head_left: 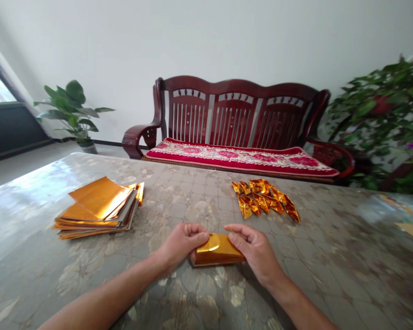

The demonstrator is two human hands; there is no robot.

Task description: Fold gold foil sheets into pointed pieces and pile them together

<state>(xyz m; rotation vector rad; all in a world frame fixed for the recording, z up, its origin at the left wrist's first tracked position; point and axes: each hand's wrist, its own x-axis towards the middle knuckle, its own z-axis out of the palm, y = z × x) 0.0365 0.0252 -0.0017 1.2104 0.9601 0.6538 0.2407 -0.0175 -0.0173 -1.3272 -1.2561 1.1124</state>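
Note:
A sheet of gold foil paper (217,251), rolled or folded over into a narrow band, lies between my two hands just above the table. My left hand (188,240) grips its left end, thumb on top and fingers curled behind. At the right end, my right hand (250,245) pinches it the same way, with its index finger reaching along the far edge. Beyond my right hand sits a group of folded gold paper pieces (265,198) with pointed ends. To the left is a stack of gold foil sheets (98,206), some showing grey backs.
The table (172,201) has a patterned, glossy cover. A clear plastic bag (387,208) lies at its right side. Behind the table stands a dark red wooden bench (234,114) with a floral red cushion (241,156). Potted plants (74,110) flank the bench.

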